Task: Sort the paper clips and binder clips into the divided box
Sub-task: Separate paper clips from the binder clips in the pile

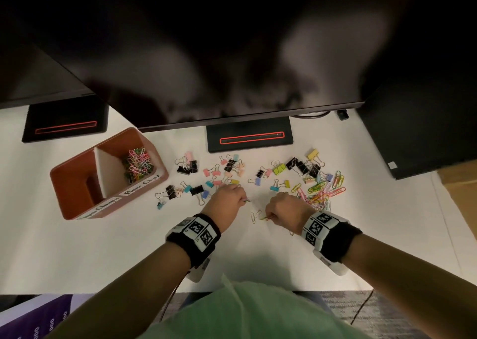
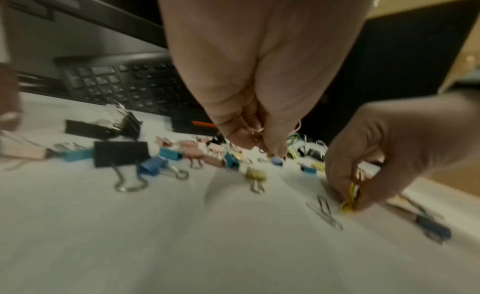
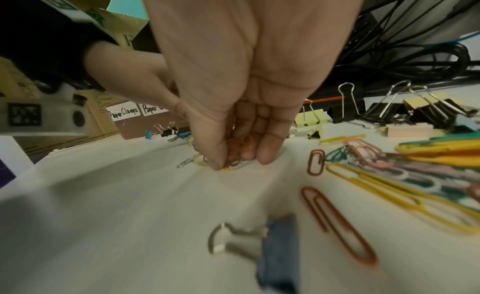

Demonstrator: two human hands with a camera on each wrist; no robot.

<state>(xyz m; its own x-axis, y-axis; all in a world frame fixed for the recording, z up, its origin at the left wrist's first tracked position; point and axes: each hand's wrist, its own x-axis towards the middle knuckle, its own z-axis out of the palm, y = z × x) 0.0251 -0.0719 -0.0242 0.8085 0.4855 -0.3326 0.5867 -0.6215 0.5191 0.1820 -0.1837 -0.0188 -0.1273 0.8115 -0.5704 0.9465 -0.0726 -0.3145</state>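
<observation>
The brown divided box [image 1: 77, 183] stands at the left; its right compartment holds a heap of coloured paper clips [image 1: 138, 164]. Binder clips [image 1: 227, 168] in black and pastel colours lie scattered mid-table. A pile of loose paper clips [image 1: 322, 191] lies at the right. My left hand [image 1: 241, 198] hovers by the binder clips and grips a small bunch of paper clips [image 2: 259, 132]. My right hand [image 1: 271, 216] is pressed down on the table, its fingers pinching yellow and orange paper clips [image 3: 239, 148]. A white paper clip [image 1: 255, 216] lies between my hands.
A large monitor [image 1: 206, 54] overhangs the back of the white table, its stand [image 1: 249, 138] behind the clips. A black computer case [image 1: 418, 132] and a cardboard box [image 1: 459, 196] stand at the right. A keyboard [image 2: 124, 83] sits under the monitor.
</observation>
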